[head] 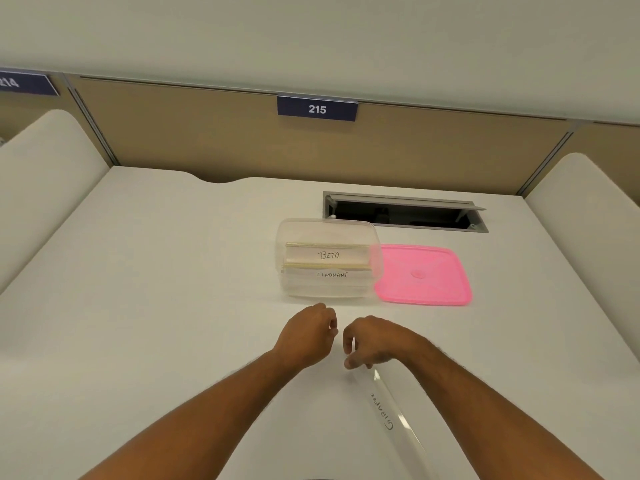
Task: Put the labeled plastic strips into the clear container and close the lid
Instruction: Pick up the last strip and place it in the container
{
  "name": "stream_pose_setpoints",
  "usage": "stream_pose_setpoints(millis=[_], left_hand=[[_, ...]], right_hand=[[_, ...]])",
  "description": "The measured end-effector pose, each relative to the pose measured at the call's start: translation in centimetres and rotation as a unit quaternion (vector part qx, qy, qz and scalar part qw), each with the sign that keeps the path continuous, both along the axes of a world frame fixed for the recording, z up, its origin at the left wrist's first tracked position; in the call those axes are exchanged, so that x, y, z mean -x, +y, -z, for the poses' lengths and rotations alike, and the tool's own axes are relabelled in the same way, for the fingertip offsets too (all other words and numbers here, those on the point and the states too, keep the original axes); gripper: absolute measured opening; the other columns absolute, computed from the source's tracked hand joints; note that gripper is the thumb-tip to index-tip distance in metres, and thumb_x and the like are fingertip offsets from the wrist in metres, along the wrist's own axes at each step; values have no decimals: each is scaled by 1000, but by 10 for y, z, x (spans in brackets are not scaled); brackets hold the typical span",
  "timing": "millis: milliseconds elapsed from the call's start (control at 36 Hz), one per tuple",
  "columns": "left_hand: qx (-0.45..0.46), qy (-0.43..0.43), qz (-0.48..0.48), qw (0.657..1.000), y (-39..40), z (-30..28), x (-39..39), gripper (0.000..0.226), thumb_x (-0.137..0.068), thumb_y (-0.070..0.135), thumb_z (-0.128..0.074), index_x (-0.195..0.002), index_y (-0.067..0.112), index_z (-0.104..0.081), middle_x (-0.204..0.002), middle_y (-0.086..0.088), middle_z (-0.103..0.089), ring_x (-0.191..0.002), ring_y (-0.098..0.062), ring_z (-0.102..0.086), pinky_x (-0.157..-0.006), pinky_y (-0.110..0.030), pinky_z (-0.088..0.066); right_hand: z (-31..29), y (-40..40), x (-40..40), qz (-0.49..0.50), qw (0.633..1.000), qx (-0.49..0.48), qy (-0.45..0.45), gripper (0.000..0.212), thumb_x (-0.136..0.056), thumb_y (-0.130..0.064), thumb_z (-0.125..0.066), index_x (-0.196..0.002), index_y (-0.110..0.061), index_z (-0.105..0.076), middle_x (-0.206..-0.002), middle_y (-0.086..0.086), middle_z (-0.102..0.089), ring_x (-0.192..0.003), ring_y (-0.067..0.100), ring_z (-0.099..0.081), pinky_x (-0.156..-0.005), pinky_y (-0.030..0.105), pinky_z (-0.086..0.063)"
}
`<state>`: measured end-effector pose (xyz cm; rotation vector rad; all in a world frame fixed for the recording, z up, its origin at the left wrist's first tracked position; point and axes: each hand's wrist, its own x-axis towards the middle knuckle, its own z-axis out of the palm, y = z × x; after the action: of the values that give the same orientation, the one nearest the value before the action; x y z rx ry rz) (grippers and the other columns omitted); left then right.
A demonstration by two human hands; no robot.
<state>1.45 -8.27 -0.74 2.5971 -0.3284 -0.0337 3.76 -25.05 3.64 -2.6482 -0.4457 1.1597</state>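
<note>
Clear strip [391, 414] lettered "GIRAFFE"; right hand [372, 342] fingers pinch its end; left hand [308, 336] curled, empty.

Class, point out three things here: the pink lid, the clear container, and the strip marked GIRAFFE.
pink lid [424, 275]: head view, centre of its top.
clear container [327, 289]: head view, near wall.
GIRAFFE strip [382, 410]: head view, on the lettering.
</note>
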Motion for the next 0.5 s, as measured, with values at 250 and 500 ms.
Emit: stream_pose_setpoints(millis=[250,500], left_hand=[[24,37,-15,999,1,1,5,11,-94,29,-58,-93,22,-66,-92,7,-63,-84,-13,-60,-74,-28,-50],[88,79,-33,992,-3,-9,3,18,-93,37,-60,-99,22,-68,-92,11,-66,-85,-9,-59,-78,-29,-51]], right_hand=[[2,-3,5,31,999,-17,13,18,-81,-8,-64,-93,-20,-67,-88,6,-74,-54,11,-66,-47,17,-46],[-35,-22,-18,101,986,-122,-54,16,-85,-2,-61,-93,-15,-68,-79,7,-73,-62,16,-71,-65,29,-60]])
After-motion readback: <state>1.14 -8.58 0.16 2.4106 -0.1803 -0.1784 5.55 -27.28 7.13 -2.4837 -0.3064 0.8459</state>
